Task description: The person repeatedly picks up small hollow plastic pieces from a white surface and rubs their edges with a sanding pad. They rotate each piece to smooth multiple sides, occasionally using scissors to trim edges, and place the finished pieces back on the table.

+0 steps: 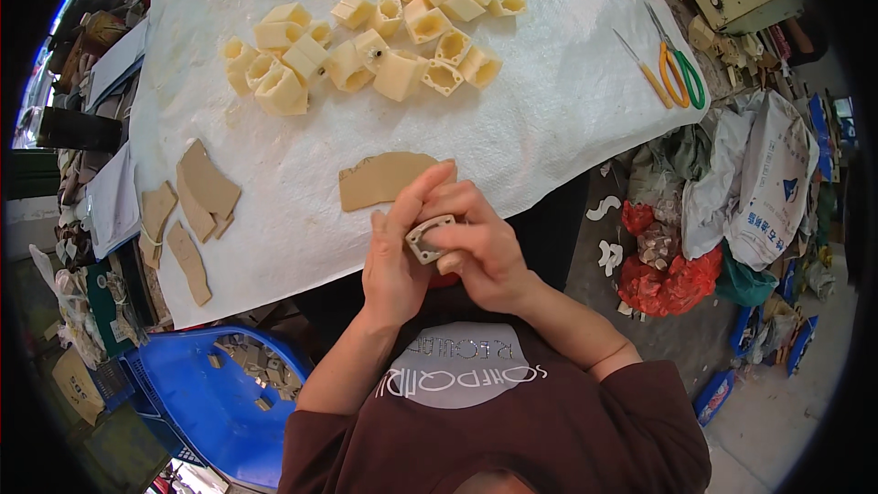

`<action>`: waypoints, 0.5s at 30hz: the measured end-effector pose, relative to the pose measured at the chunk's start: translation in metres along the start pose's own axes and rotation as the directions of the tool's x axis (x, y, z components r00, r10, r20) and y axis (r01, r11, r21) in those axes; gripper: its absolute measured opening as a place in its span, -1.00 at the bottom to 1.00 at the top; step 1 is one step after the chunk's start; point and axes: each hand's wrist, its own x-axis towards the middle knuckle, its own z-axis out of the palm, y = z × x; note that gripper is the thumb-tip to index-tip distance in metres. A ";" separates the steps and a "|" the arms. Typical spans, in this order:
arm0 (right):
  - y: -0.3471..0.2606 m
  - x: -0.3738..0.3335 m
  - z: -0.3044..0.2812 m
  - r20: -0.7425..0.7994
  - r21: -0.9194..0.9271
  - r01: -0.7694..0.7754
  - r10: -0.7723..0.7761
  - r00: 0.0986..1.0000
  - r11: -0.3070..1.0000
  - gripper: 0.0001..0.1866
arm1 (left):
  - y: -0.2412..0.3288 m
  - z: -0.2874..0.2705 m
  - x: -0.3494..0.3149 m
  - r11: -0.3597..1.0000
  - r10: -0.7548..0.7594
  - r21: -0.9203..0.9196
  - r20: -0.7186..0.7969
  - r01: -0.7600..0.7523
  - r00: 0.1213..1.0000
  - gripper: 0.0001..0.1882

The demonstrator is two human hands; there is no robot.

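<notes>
In front of my chest, both hands meet on a small grey-tan hollow block (414, 245) with little holes in its rim. My left hand (393, 261) wraps it from the left side. On the other side, my right hand (485, 247) grips it, with a finger reaching across its opening; the hands hide much of the block. Just beyond the fingers, a tan flat sheet piece (375, 181) with a curved edge lies on the white table cover (293, 165). Several pale yellow hollow blocks (400, 75) are clustered farther back.
More tan sheet pieces (203, 185) lie at the table's left. Orange-handled scissors (672, 73), green-handled scissors (692, 82) and a pointed tool (653, 85) rest at the right edge. A blue basin (229, 425) with small blocks stands lower left; red bags (677, 279) sit on the floor right.
</notes>
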 end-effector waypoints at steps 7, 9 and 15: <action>-0.042 0.032 -0.026 0.160 -0.508 0.070 0.014 0.987 0.859 -0.35 | 0.016 -0.014 0.006 0.995 -0.059 0.088 0.170 0.044 0.984 -0.02; -0.046 0.037 -0.026 0.319 -0.714 0.244 -0.005 0.948 0.656 -0.36 | 0.027 -0.004 0.003 0.976 0.017 0.212 0.153 -0.050 0.988 -0.13; -0.033 0.029 -0.026 -0.146 -0.028 -0.365 0.357 0.922 0.931 -0.52 | 0.024 0.006 -0.002 0.940 0.289 0.185 0.018 -0.287 0.957 -0.31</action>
